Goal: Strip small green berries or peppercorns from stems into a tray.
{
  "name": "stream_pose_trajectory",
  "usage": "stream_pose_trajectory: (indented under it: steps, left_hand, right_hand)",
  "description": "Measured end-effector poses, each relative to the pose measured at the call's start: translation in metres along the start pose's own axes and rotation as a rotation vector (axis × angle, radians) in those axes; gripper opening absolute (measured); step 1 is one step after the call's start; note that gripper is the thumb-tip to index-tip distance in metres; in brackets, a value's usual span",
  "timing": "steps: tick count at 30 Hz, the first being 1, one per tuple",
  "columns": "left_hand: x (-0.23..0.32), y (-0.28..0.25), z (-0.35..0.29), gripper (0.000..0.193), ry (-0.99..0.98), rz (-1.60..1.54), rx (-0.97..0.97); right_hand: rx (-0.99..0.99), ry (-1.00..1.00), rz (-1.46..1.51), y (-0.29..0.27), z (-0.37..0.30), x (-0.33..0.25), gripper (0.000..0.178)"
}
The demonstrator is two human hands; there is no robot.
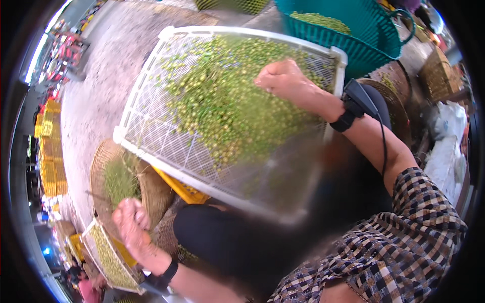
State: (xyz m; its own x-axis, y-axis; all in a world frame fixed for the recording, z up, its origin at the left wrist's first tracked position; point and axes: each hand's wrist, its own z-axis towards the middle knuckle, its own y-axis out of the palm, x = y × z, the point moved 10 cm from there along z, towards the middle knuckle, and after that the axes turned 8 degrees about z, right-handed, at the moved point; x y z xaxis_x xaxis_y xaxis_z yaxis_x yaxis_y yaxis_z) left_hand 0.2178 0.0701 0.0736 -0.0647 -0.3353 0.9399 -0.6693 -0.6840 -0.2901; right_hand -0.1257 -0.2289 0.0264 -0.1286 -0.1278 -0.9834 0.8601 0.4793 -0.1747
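A white plastic mesh tray (144, 113) lies tilted across the view in front of me, with a wide spread of small round green fruits (217, 101) on it. Over the fruits at the tray's right side, my right hand (287, 80) is closed, fingers curled; whatever it may hold is hidden. My left hand (132, 222), also closed, is off the tray at the lower left, in front of a woven basket (103, 156) with fine green stems (121, 179) in it. I cannot make out anything inside its fingers.
Behind the tray's right corner stands a teal plastic basket (348, 50) with more green fruits. Part of a yellow crate (179, 184) shows under the tray. Another fruit-filled tray (108, 257) is at lower left, near a person in pink (90, 288). Yellow crates (52, 151) are stacked far left.
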Motion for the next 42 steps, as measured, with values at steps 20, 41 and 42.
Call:
stream_pose_trajectory:
  steps: [20,41,42]
  left_hand:
    - [-0.003,0.05,-0.046,0.009,0.028,-0.245,-0.259]
    - [-0.029,-0.047,-0.053,0.025,-0.025,-0.006,-0.19]
    - [-0.03,-0.054,-0.053,0.025,-0.023,-0.006,-0.18]
  right_hand:
    - [-0.41,0.087,0.42,0.118,0.012,-0.011,0.036]
    - [-0.324,0.139,0.472,0.134,-0.035,-0.04,0.007]
    - [-0.293,0.12,0.391,0.127,-0.034,-0.039,0.008]
